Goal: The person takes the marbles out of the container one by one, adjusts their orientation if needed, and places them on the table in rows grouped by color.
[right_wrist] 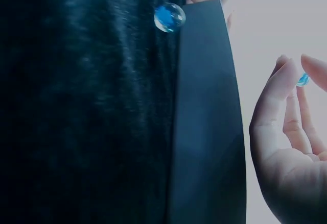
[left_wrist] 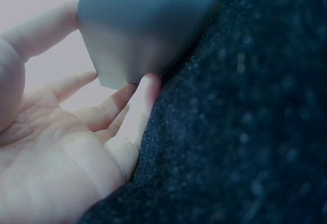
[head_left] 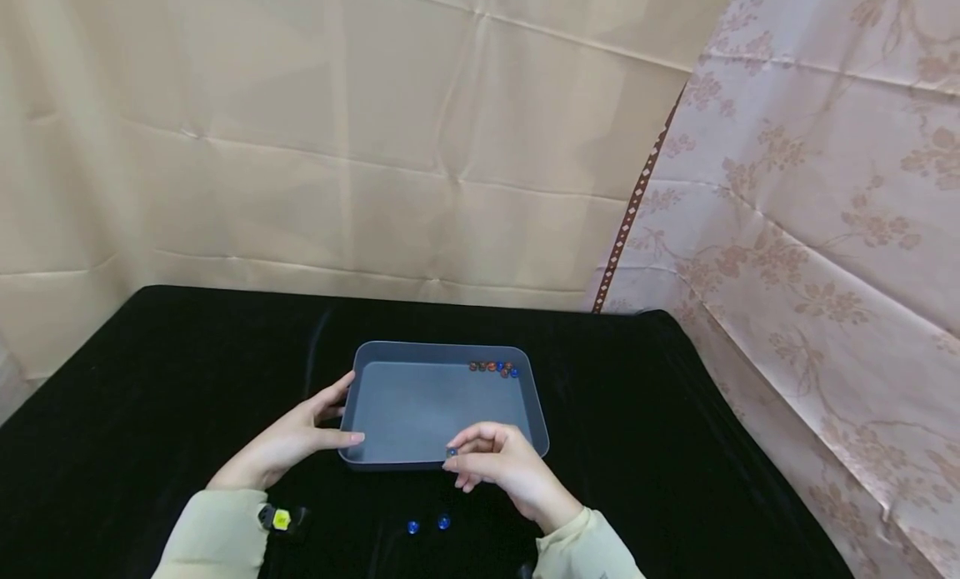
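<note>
A blue-grey rectangular tray (head_left: 408, 400) lies on a black cloth. My left hand (head_left: 296, 441) grips its left side, thumb over the rim and fingertips against the outer wall (left_wrist: 138, 45). Between thumb and fingertips, my right hand (head_left: 510, 471) pinches a small blue marble (right_wrist: 303, 80) above the tray's near edge. Two clear-and-blue marbles, one left (head_left: 413, 526) and one right (head_left: 444, 521), rest on the cloth in front of the tray. In the tray's far right corner sit several brown marbles (head_left: 482, 366) and two blue marbles (head_left: 514, 372).
The black cloth (head_left: 225, 354) covers the whole table. Behind it hangs a beige curtain (head_left: 300, 146), and a pink floral curtain (head_left: 810, 187) hangs along the right side. A dark strap with a yellow piece (head_left: 281, 520) is at the left wrist.
</note>
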Tool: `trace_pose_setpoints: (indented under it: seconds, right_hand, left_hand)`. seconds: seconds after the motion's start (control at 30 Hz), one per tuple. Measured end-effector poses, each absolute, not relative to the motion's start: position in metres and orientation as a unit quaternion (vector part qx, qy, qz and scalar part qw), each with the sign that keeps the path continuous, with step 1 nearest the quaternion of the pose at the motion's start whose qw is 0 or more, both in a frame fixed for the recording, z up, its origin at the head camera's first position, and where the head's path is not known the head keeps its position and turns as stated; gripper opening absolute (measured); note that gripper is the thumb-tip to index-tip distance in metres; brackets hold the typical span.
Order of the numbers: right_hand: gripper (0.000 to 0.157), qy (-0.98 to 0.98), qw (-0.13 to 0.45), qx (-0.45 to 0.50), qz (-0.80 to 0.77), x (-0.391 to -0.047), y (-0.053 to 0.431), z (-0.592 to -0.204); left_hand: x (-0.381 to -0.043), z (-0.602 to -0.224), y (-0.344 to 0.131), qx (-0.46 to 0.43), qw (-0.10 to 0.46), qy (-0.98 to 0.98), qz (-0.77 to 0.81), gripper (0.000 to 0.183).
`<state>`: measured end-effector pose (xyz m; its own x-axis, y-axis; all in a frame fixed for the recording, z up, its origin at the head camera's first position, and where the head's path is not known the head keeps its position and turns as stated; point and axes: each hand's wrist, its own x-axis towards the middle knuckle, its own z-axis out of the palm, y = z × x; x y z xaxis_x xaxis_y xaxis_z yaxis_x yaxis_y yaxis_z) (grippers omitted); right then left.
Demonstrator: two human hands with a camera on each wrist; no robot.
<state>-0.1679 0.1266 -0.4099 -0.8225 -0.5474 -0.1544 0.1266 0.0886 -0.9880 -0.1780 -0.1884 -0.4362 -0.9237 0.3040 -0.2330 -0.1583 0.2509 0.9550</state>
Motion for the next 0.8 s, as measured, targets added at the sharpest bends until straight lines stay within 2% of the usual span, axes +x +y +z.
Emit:
trace_pose_setpoints:
  seconds: [0.3,0.8]
  right_hand:
    - [0.032,0.689,0.281,-0.16,-0.648,-0.161,0.134,-0.415]
    - [0.036,0.686,0.314,-0.182,-0.63,-0.15,0.149,-0.416]
  left_hand:
    - [-0.178,-0.436,-0.188,0.045,0.191,0.766,0.613,0.091]
    - [-0.178,-0.437,-0.189,0.044,0.193,0.767,0.61,0.092]
